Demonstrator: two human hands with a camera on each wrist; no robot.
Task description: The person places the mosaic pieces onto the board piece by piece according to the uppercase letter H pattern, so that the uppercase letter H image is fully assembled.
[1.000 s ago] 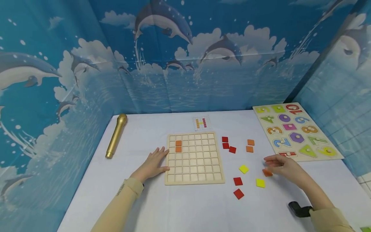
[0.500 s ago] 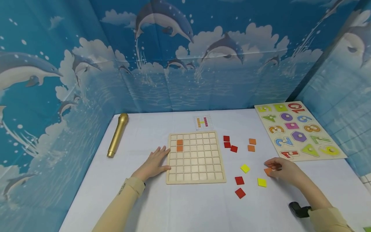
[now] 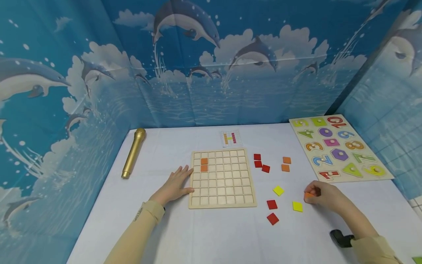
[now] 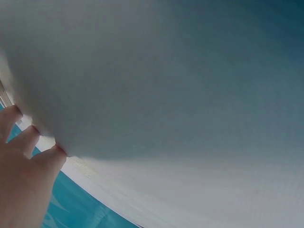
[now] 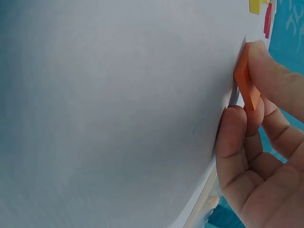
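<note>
My right hand (image 3: 324, 195) pinches an orange square tile (image 5: 246, 78) between thumb and fingers, just over the white tabletop. My left hand (image 3: 173, 186) lies with fingers spread against the left edge of a wooden grid board (image 3: 218, 200). Two orange tiles (image 3: 204, 168) sit one below the other in the board's upper left cells. Right of the board lie several red tiles (image 3: 271, 204), two loose orange tiles (image 3: 285, 168) and two yellow tiles (image 3: 297, 206). In the left wrist view, the left hand's fingers (image 4: 50, 159) show at the lower left.
A small pattern card (image 3: 230, 138) lies behind the board. At the far left is a gold microphone (image 3: 133, 154). A number puzzle board (image 3: 339, 148) occupies the right rear of the table. A dolphin-print curtain (image 3: 211, 95) stands behind.
The right hand's fingers have closed on the orange tile, which lay on the table beneath them, and tilted it up. The left hand stays at the board's edge.
</note>
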